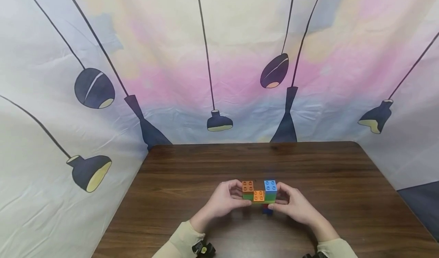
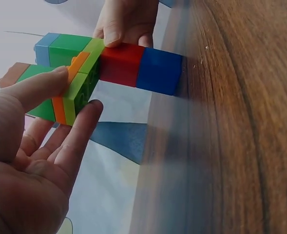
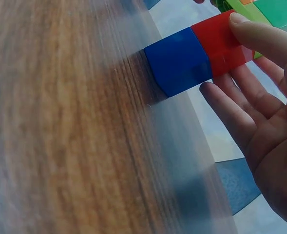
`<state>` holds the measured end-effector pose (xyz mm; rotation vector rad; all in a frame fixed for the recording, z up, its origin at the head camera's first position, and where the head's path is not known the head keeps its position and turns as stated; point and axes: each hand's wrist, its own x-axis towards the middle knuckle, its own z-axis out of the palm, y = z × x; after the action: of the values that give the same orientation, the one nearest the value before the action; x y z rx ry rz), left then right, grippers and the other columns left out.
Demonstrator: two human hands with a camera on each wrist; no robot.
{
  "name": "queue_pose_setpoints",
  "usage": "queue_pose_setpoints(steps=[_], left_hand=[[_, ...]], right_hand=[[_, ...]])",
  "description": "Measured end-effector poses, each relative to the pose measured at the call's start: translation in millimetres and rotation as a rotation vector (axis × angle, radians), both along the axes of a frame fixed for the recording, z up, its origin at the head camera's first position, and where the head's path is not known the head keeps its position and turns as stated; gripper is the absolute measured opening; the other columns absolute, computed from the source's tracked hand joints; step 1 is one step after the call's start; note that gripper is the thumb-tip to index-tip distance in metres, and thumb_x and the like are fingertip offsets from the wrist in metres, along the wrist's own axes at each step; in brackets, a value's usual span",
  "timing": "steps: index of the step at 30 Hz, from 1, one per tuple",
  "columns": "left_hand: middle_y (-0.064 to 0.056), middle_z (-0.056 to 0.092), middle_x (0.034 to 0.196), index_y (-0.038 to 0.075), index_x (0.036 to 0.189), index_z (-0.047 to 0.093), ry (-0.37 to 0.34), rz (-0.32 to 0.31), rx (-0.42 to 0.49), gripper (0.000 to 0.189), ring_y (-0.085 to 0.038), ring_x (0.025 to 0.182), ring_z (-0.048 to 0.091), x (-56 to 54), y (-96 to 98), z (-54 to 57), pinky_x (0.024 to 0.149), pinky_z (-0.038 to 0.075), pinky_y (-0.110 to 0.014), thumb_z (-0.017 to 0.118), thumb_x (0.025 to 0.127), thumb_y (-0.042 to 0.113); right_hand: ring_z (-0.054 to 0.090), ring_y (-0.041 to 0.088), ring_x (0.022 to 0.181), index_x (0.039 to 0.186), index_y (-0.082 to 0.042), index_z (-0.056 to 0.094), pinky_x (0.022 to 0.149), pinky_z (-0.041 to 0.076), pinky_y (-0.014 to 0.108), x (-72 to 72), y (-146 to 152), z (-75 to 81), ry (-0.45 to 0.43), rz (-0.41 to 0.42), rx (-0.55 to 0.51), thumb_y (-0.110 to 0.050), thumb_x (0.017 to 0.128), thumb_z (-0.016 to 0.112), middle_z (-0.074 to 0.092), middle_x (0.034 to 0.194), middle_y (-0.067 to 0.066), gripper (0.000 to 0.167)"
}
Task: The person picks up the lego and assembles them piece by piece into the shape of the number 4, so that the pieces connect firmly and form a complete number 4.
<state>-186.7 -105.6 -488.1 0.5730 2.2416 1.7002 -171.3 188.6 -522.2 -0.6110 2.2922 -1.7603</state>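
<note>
A stack of toy building bricks (image 1: 258, 196) stands upright on the table between my two hands. Its foot is a dark blue brick (image 2: 159, 70), with a red brick (image 3: 220, 44) above it. A lime green piece (image 2: 80, 95) lies across the red one, overhanging to the left. Green bricks (image 2: 67, 48), an orange brick (image 1: 258, 195), a light blue brick (image 1: 269, 185) and a brown-orange brick (image 1: 247, 186) sit on top. My left hand (image 1: 222, 200) holds the overhanging left end between thumb and fingers. On the right side, my right hand (image 1: 299, 206) grips the stack, thumb on the red brick.
The brown wooden table (image 1: 164, 197) extends on all sides of the stack. Behind it hangs a cloth backdrop (image 1: 240, 86) printed with lamps. A dark wrist device (image 1: 204, 248) sits on my left sleeve.
</note>
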Motion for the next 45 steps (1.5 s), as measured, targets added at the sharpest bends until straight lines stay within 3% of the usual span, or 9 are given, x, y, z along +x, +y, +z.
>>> queue_pose_setpoints(steps=[11, 15, 22, 29, 38, 45], left_hand=[[0.001, 0.075, 0.100, 0.005, 0.107, 0.072, 0.052, -0.016, -0.018, 0.028, -0.014, 0.088, 0.077, 1.9, 0.9, 4.2, 0.079, 0.062, -0.028, 0.091, 0.086, 0.007], [-0.001, 0.075, 0.100, 0.003, 0.109, 0.072, 0.033, -0.012, -0.016, 0.029, -0.015, 0.090, 0.077, 3.1, 1.6, 3.2, 0.080, 0.061, -0.028, 0.090, 0.087, 0.008], [-0.005, 0.076, 0.106, 0.001, 0.118, 0.071, -0.025, 0.018, 0.032, 0.035, -0.020, 0.096, 0.076, 3.5, 4.1, 0.0, 0.085, 0.061, -0.030, 0.089, 0.088, 0.006], [-0.009, 0.074, 0.115, -0.001, 0.128, 0.066, -0.063, 0.040, 0.121, 0.045, -0.022, 0.102, 0.073, 0.8, 4.2, -4.3, 0.088, 0.061, -0.031, 0.087, 0.088, 0.002], [-0.012, 0.073, 0.122, -0.004, 0.138, 0.064, -0.077, 0.156, 0.182, 0.051, -0.025, 0.106, 0.075, -4.1, 3.9, -8.7, 0.089, 0.061, -0.033, 0.085, 0.092, 0.004], [-0.011, 0.076, 0.117, 0.002, 0.146, 0.064, 0.001, 0.228, 0.099, 0.059, -0.022, 0.099, 0.077, -11.7, 0.1, -12.7, 0.088, 0.062, -0.035, 0.086, 0.094, 0.015]], right_hand=[[0.068, 0.038, 0.120, 0.116, -0.007, 0.065, 0.093, 0.059, 0.033, 0.9, -1, 3.4, -0.019, -0.030, 0.004, -0.017, 0.092, 0.087, 0.069, 0.123, 0.014, 0.034], [0.067, 0.039, 0.121, 0.121, -0.005, 0.064, 0.093, 0.059, 0.033, 0.9, 0, 1.6, -0.034, -0.024, 0.007, -0.018, 0.093, 0.087, 0.069, 0.124, 0.014, 0.038], [0.069, 0.034, 0.120, 0.145, 0.000, 0.057, 0.093, 0.059, 0.033, -2.8, 4, -4.5, -0.035, 0.032, 0.096, -0.021, 0.096, 0.084, 0.069, 0.131, 0.016, 0.060], [0.071, 0.024, 0.110, 0.135, -0.005, 0.062, 0.089, 0.059, 0.029, -4.2, 3, -5.8, -0.020, 0.028, 0.156, -0.027, 0.096, 0.084, 0.073, 0.120, 0.007, 0.051], [0.070, 0.024, 0.108, 0.130, -0.007, 0.065, 0.087, 0.058, 0.030, -4.9, -4, 0.2, -0.038, -0.054, 0.161, -0.030, 0.096, 0.083, 0.073, 0.117, 0.005, 0.045], [0.072, 0.025, 0.107, 0.141, 0.003, 0.060, 0.087, 0.061, 0.033, -2.2, -15, -0.5, -0.132, -0.122, 0.096, -0.030, 0.098, 0.082, 0.073, 0.122, 0.012, 0.059]])
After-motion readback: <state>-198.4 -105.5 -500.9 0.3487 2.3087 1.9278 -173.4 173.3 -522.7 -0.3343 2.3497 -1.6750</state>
